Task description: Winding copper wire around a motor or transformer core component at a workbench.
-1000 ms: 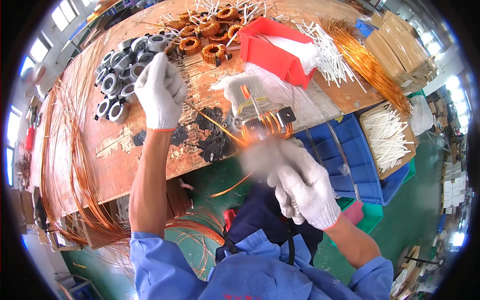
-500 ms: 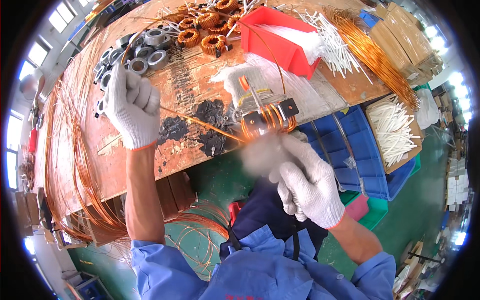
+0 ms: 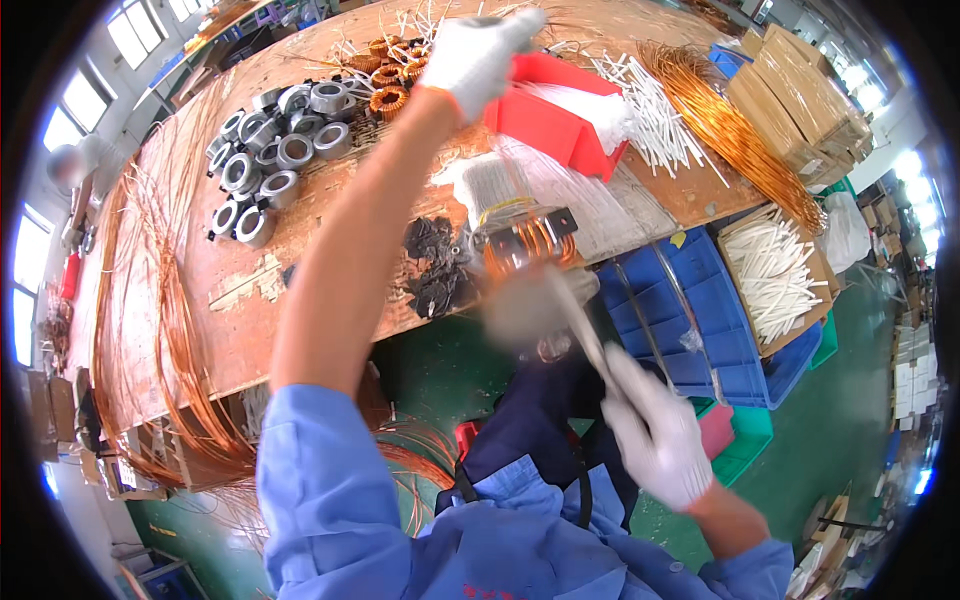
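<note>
My left hand (image 3: 478, 58), in a white knit glove, is raised over the far part of the bench beside the red bin (image 3: 548, 122). Its fingers look closed and point right; anything in them is hidden. Low on the right, my gloved right hand (image 3: 655, 430) grips a slim pale rod (image 3: 583, 325), blurred by motion. That rod slants up toward a copper-wound ring core (image 3: 530, 243) with black end blocks, at the bench's front edge. A hazy pale patch hides the area just below the core.
Grey ring cores (image 3: 294, 150) cluster at the left, by finished copper coils (image 3: 388, 102). Loose copper wires (image 3: 165, 300) hang over the left edge. White tubes (image 3: 650, 110) and a copper wire bundle (image 3: 715, 120) lie right of the bin. A blue crate (image 3: 680, 310) stands at right.
My left hand has swung up and right from the grey cores to near the red bin. My right hand has moved down and away from the wound core, with the rod now showing.
</note>
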### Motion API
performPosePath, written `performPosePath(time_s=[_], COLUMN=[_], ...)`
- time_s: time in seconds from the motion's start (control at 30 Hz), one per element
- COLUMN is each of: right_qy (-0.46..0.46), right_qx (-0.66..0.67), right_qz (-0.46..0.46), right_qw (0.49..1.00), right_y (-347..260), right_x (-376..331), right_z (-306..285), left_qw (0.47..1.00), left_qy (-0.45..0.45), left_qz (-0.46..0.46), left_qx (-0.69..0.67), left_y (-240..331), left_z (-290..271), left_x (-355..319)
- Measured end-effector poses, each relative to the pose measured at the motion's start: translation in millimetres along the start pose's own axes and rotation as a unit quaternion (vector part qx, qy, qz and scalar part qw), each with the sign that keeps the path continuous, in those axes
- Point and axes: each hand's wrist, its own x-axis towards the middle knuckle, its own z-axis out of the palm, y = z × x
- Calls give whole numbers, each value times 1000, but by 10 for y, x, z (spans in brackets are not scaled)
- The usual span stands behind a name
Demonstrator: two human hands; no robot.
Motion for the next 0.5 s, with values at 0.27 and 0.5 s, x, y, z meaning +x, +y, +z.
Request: performPosePath(time_s=[0.27, 0.5], right_qy=[-246, -444], right_qx=[250, 285], right_qz=[265, 10], right_qw=[898, 849], right_y=[-267, -399], right_x=[-2292, -2381], right_z=[-481, -263], left_qw=[848, 851], left_qy=[132, 291], left_qz=[364, 160], left_qx=[362, -408], left_y=[-446, -86], left_z=[-193, 319], left_x=[-2243, -2432])
